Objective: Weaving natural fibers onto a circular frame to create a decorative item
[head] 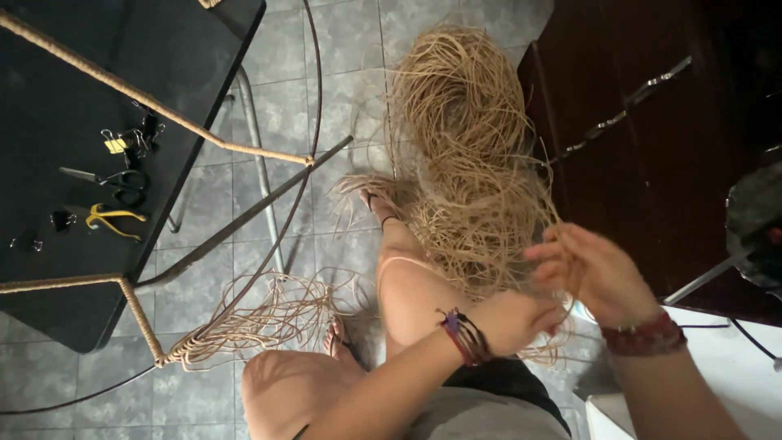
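Raffia strands (476, 183), long axis running away up-frame, pinched in left hand (515, 319) and right hand (590, 273).

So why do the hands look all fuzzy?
In the head view, the right hand is smeared by motion blur, the left hand a little too; the straw pile and scissors look sharper, and the dark cabinet shows small glints.
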